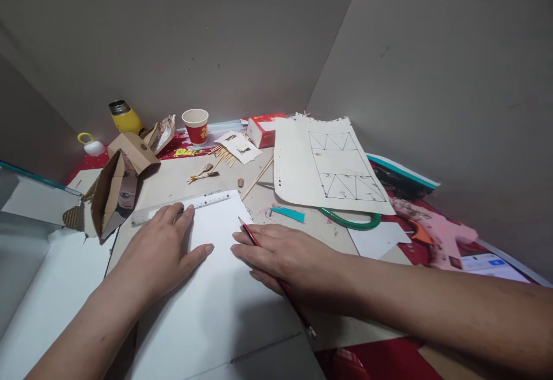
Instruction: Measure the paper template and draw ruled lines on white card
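Observation:
A sheet of white paper (207,293) lies under both hands, with a pencil line near its close end. Across its far edge rests a clear ruler (211,200). My left hand (166,242) lies on the paper's left side, thumb spread away, fingertips touching the ruler. My right hand (280,253) rests on the paper's right side with fingers stretched out. A red and black pencil (298,309) is held between its fingers, point facing away from me. The part of the pencil under the hand is hidden.
Beyond are a paper with truss drawings (341,164), a red paper cup (196,126), a yellow bottle (127,120), folded cardboard (114,196) and wooden sticks (224,155). A pink glue gun (449,233) and green-handled scissors (352,221) lie right. Grey walls enclose the table.

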Tool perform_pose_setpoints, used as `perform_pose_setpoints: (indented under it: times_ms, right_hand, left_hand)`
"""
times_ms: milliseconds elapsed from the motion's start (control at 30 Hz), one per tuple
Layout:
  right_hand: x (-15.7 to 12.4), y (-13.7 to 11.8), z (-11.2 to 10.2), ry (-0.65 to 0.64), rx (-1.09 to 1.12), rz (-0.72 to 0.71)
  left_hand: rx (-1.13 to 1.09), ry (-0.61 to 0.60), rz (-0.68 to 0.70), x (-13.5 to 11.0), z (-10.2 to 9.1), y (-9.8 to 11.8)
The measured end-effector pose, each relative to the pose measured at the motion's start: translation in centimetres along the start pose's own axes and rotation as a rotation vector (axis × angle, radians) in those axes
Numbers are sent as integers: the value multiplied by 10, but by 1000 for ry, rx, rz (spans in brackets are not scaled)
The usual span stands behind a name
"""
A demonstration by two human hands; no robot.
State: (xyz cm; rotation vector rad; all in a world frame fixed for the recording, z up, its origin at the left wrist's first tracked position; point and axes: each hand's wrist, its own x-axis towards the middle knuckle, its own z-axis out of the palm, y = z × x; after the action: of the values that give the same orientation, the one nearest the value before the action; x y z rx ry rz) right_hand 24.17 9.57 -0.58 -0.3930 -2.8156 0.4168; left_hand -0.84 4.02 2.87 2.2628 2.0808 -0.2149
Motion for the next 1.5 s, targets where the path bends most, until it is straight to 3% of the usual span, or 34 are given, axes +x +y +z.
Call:
perform_pose_setpoints:
  times_ms: [333, 667, 967, 1100, 1233, 1367, 1500]
  right_hand:
    - [-1, -2, -2, -72, -16, 38]
    - [-3, 0, 1, -32, 21, 22]
    - [2, 3, -12, -33, 137, 47]
    - [7, 3, -16, 203, 306, 213]
    - [23, 7, -16, 485, 769, 539]
    - [47, 17, -7, 646, 1088, 739]
    - [61, 21, 9, 745, 1170, 847]
  left_hand:
    - [-91, 36, 91, 5, 4, -19]
    - [-114, -121, 77, 13, -6, -35]
    - [-69, -90, 128, 20, -7, -32]
    - [-90, -110, 146, 21, -9, -32]
    - [-118, -107, 154, 23, -10, -33]
    - [-108, -115, 169, 25, -10, -34]
    - [-63, -96, 190, 24, -7, -39]
